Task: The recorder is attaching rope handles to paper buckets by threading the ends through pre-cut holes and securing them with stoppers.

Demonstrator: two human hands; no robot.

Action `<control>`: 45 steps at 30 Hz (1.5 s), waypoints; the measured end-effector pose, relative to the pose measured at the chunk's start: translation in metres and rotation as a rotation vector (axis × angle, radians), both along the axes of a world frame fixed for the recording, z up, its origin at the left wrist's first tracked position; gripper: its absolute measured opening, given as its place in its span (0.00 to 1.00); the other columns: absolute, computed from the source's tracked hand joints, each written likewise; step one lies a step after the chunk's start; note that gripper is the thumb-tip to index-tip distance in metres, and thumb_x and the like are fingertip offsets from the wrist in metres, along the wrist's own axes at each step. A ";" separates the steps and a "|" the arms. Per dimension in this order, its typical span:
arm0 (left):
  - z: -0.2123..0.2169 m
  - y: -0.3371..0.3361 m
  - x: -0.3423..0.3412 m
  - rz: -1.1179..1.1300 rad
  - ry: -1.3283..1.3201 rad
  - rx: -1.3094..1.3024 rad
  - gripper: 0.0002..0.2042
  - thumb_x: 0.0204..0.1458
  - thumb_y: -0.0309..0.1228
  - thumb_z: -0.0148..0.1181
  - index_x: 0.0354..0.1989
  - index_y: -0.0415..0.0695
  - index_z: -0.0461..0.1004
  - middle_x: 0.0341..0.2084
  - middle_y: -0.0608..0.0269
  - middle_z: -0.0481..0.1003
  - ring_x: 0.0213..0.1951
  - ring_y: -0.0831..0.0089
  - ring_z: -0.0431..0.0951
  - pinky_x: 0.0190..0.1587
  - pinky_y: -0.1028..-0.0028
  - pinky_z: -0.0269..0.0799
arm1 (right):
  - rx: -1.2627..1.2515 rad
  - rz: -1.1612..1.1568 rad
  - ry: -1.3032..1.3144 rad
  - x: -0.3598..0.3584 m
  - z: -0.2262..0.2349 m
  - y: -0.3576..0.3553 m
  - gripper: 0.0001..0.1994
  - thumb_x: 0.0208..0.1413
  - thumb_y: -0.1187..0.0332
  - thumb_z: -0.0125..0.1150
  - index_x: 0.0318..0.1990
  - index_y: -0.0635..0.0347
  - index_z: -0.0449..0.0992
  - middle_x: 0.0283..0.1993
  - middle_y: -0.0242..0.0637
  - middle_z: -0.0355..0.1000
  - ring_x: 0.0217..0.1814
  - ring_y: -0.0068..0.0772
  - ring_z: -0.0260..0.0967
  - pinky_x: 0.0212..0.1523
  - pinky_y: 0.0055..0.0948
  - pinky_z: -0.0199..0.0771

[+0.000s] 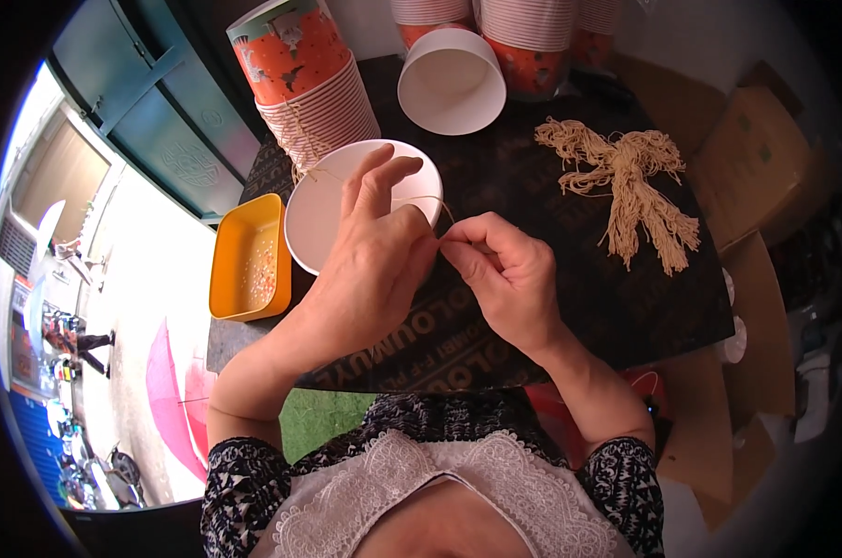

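Above the middle of the table, my left hand [370, 251] and my right hand [509, 274] meet at the fingertips. A thin tan string [447, 209] loops up between them, and both hands pinch it. Two fingers of the left hand are raised, while its thumb and index are closed. Just behind that hand a white paper bucket [314, 219] lies tipped with its mouth toward me. More string hangs at the stack of orange-patterned paper buckets [319, 112] behind it. The very tips of my fingers hide part of the string.
A yellow tray [224, 270] with small beads stands at the left table edge. Another white bucket [451, 84] lies at the back, before more stacked buckets [528, 37]. A bundle of tan strings [626, 177] rests on the right. Cardboard boxes [751, 158] stand beyond the table.
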State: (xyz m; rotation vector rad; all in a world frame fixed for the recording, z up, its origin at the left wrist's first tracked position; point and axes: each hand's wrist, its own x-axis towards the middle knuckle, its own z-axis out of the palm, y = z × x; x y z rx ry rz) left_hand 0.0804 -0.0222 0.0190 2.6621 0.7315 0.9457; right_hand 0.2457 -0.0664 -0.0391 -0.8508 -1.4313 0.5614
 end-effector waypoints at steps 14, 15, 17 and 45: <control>-0.008 0.006 -0.005 -0.044 -0.121 -0.095 0.07 0.46 0.18 0.61 0.31 0.41 0.70 0.60 0.43 0.61 0.65 0.44 0.58 0.65 0.52 0.53 | 0.040 -0.013 -0.029 0.001 0.001 0.005 0.04 0.53 0.82 0.64 0.35 0.64 0.78 0.34 0.30 0.67 0.31 0.18 0.66 0.30 0.18 0.67; -0.008 0.006 -0.005 -0.048 -0.118 -0.063 0.09 0.44 0.18 0.62 0.31 0.40 0.69 0.59 0.40 0.62 0.63 0.40 0.58 0.62 0.51 0.57 | 0.025 -0.019 -0.042 0.001 0.002 0.005 0.04 0.53 0.82 0.64 0.35 0.65 0.78 0.35 0.31 0.67 0.33 0.18 0.67 0.30 0.19 0.67; -0.010 0.006 -0.005 -0.040 -0.131 -0.055 0.09 0.43 0.17 0.62 0.31 0.40 0.69 0.59 0.40 0.62 0.63 0.39 0.58 0.62 0.50 0.57 | 0.013 -0.021 -0.061 0.001 0.002 0.006 0.04 0.52 0.82 0.64 0.35 0.65 0.78 0.36 0.31 0.68 0.34 0.19 0.67 0.31 0.20 0.68; -0.035 -0.010 -0.006 0.014 -0.239 0.088 0.08 0.45 0.22 0.60 0.24 0.36 0.66 0.58 0.36 0.60 0.66 0.35 0.53 0.63 0.44 0.56 | -0.271 0.223 -0.042 0.009 -0.005 0.002 0.04 0.59 0.77 0.59 0.31 0.64 0.71 0.33 0.27 0.63 0.29 0.15 0.58 0.30 0.16 0.59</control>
